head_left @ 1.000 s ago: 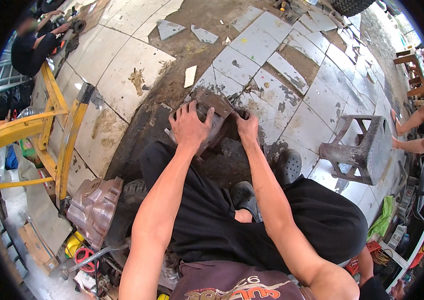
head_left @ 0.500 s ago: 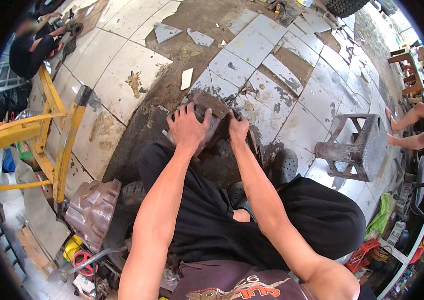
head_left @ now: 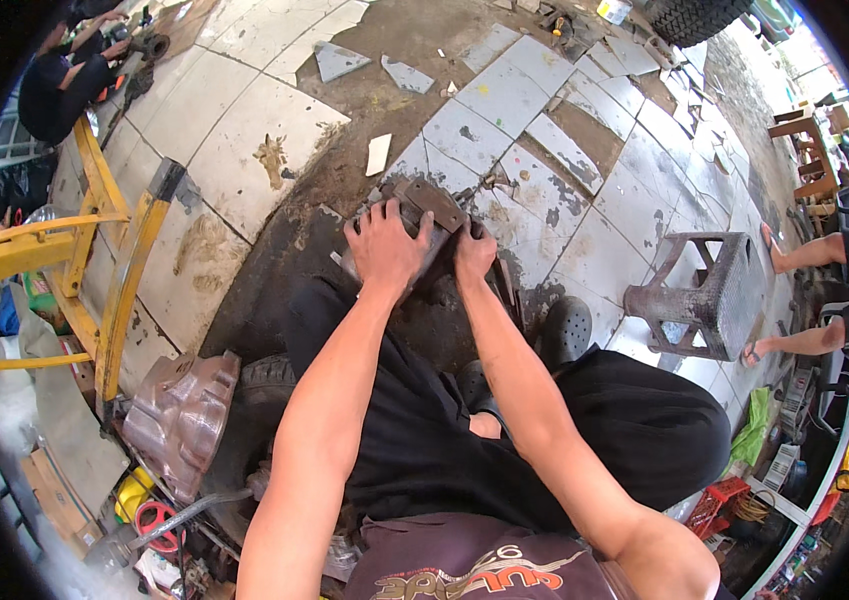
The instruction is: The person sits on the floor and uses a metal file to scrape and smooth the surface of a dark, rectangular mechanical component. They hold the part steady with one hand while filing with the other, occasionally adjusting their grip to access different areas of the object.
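the metal part [head_left: 431, 206] sits low at the floor [head_left: 604, 262]; the left hand [head_left: 386, 248] is spread over its left side, likely to steady it; the right hand [head_left: 475, 250] curls at its right edge, fingers bunched, but i cannot tell what they pinch; the casing [head_left: 184, 420] lies left of the part, the stool [head_left: 729, 296] well right, both probably kept aside for elbow room

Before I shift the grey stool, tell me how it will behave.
The grey stool will probably feel light for its size, since large cut-outs open its sides. It should stay stiff, as legs and seat look moulded together. Pushed, it might catch rather than glide, because nearby tiles look chipped.
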`<state>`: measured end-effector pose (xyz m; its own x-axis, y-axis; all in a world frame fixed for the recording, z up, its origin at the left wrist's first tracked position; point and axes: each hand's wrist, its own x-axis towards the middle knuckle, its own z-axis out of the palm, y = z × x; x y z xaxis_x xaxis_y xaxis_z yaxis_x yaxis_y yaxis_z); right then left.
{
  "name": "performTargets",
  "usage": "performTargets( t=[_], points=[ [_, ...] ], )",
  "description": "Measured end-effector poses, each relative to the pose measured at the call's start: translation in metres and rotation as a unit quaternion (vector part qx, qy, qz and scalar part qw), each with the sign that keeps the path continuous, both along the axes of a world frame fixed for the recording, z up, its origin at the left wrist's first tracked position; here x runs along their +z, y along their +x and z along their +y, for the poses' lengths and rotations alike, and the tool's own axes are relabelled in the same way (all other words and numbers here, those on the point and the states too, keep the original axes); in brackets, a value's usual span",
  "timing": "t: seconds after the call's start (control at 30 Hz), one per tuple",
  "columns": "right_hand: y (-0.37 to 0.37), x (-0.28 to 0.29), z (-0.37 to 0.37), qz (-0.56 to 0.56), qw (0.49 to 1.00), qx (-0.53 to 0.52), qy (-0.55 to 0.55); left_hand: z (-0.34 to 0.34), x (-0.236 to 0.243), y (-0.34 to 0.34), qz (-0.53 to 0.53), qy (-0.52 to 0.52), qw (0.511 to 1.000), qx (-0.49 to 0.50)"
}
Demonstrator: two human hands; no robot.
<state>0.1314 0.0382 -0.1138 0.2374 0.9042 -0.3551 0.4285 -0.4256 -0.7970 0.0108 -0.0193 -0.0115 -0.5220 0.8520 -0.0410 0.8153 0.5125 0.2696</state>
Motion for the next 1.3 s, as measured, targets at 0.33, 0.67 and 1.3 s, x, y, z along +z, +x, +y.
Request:
performTargets(
  t=[0.33, 0.67, 1.3],
  points=[
    [0.002, -0.040, 0.035, 0.001, 0.998, -0.007, -0.064, -0.002, 0.001, -0.004, 0.006, -0.010, 1.000, 0.003],
    [0.070, -0.037, 0.023, 0.338, 0.913, -0.158, -0.162, -0.001, -0.001, -0.005, 0.002, -0.037, 0.999, 0.010],
    [0.042, -0.010, 0.018, 0.073, 0.991, 0.116, -0.006, 0.006, 0.002, 0.001, -0.004, -0.034, 0.999, 0.003]
  ],
)
